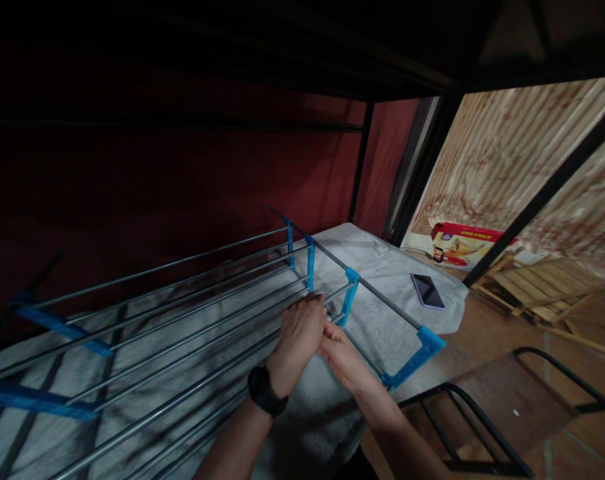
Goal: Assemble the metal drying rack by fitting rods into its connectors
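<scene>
A rack of grey metal tubes (182,393) and blue plastic connectors (351,297) lies across a pale grey cloth. My left hand (302,327), with a black watch on its wrist, is closed around a tube close to one blue connector. Pressed up against it from the right, my right hand (338,348) has its fingers closed at the same tube. The fingertips of both hands are partly hidden where they overlap. Another blue connector (415,360) stands to the right of my hands, and more blue connectors (42,400) sit at the rack's left end.
The cloth (377,253) covers a bed surface beneath a dark metal frame (432,167). On it rests a phone (427,291). Beyond lie a red and yellow box (465,245) and a wooden slatted piece (552,287). A black-framed chair (512,400) stands at the lower right.
</scene>
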### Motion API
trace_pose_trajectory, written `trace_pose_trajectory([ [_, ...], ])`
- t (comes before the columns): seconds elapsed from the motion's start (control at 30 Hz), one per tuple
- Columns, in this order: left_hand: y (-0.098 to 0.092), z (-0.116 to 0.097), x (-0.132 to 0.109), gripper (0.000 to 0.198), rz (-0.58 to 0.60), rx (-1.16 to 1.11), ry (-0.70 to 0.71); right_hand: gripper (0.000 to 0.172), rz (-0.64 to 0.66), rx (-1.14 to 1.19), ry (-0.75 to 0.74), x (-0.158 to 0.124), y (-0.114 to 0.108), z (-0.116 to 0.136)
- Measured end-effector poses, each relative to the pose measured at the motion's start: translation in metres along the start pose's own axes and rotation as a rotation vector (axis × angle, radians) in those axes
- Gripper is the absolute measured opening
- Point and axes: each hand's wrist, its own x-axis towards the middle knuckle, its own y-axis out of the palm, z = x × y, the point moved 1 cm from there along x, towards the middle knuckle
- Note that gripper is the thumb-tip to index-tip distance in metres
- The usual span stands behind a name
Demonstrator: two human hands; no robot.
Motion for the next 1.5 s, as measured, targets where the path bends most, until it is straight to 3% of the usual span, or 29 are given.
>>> trace_pose_trajectory([
  [0.07,-0.001,-0.003,0.001,0.038,-0.007,0.011,0.0,0.023,-0.069,-0.072,-0.034,-0.003,-0.015,0.0],
  [0.23,0.003,-0.003,0.001,0.036,-0.085,0.018,0.046,0.029,-0.612,-0.336,-0.297,0.001,-0.07,0.005],
  [0.3,0.005,-0.003,0.001,0.036,-0.1,0.019,0.046,0.036,-0.725,-0.435,-0.357,0.008,-0.087,0.011],
  [0.4,0.007,-0.003,0.001,0.036,-0.104,0.031,0.049,0.045,-0.686,-0.495,-0.378,0.023,-0.098,0.02],
  [0.5,0.008,-0.004,0.001,0.039,-0.111,0.035,0.056,0.039,-0.586,-0.531,-0.378,0.036,-0.099,0.021],
  [0.6,0.01,-0.004,0.001,0.039,-0.121,0.028,0.061,0.035,-0.604,-0.562,-0.387,0.043,-0.099,0.016],
  [0.93,0.014,-0.002,0.001,0.036,-0.17,0.008,0.088,0.048,-0.596,-0.598,-0.453,0.045,-0.095,0.01],
  [1.5,0.006,-0.004,0.0,0.031,-0.13,-0.06,0.068,0.045,-0.563,-0.594,-0.399,0.039,-0.092,0.012],
])
